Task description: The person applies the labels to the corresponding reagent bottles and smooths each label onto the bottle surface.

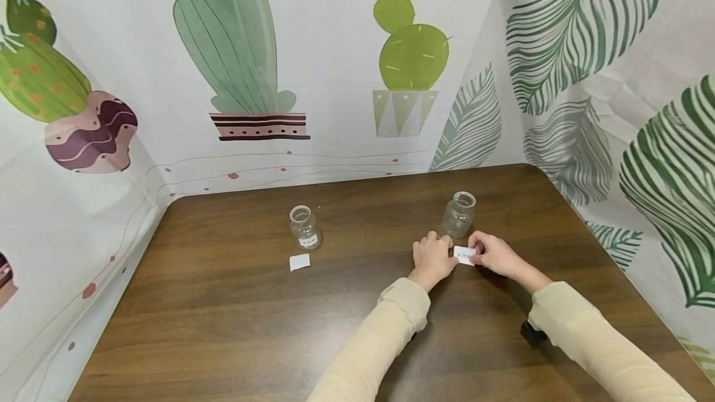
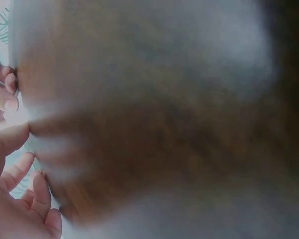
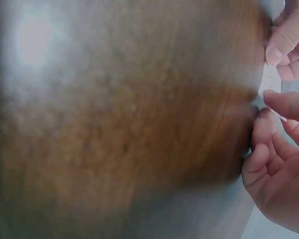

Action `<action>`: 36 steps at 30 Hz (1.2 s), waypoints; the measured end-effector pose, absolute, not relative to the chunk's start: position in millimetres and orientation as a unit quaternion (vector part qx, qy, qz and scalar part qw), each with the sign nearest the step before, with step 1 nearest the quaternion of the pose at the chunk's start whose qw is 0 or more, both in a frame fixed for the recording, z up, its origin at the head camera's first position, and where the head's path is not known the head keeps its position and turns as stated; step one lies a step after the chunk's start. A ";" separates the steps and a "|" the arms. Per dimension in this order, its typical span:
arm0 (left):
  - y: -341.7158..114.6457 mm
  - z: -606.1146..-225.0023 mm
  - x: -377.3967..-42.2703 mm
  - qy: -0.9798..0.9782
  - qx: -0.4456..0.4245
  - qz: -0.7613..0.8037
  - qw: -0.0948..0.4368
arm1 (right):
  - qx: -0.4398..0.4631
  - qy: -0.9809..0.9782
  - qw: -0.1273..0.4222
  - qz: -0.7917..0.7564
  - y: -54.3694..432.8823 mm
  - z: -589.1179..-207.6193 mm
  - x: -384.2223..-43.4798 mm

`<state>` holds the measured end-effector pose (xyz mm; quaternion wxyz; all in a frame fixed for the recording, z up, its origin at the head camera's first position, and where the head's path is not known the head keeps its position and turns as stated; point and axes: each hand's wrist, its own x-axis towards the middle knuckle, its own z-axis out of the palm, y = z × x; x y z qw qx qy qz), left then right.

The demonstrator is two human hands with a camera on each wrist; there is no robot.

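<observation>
A small white paper label (image 1: 462, 254) with faint writing lies on the table, in front of a clear glass jar (image 1: 459, 214). My right hand (image 1: 496, 255) pinches the label's right end between thumb and finger; the right wrist view shows this label (image 3: 270, 82) at the thumb tip. My left hand (image 1: 432, 257) rests on the table on the label's other side, its thumb touching the left edge. In the left wrist view the left hand (image 2: 20, 189) has its fingertips on the tabletop. The writing is too small to read.
Farther left stands a second glass jar (image 1: 304, 228) bearing a white label (image 1: 308, 241). A blank-looking piece of white paper (image 1: 300, 262) lies in front of it. The brown wooden table (image 1: 251, 327) ends at a patterned cloth backdrop (image 1: 335, 79).
</observation>
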<state>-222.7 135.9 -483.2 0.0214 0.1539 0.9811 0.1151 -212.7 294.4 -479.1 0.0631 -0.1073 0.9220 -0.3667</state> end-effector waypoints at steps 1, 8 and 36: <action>135.0 -483.0 -222.9 0.980 0.157 0.118 0.020 | -0.110 0.916 0.067 -0.381 294.3 -478.9 -211.6; 126.2 -482.6 -225.0 0.968 0.170 0.183 0.031 | -0.109 0.879 0.080 -0.457 293.6 -475.7 -203.8; 102.3 -466.0 -213.1 0.874 0.210 0.436 0.028 | -0.102 0.790 0.083 -0.599 286.3 -440.0 -176.7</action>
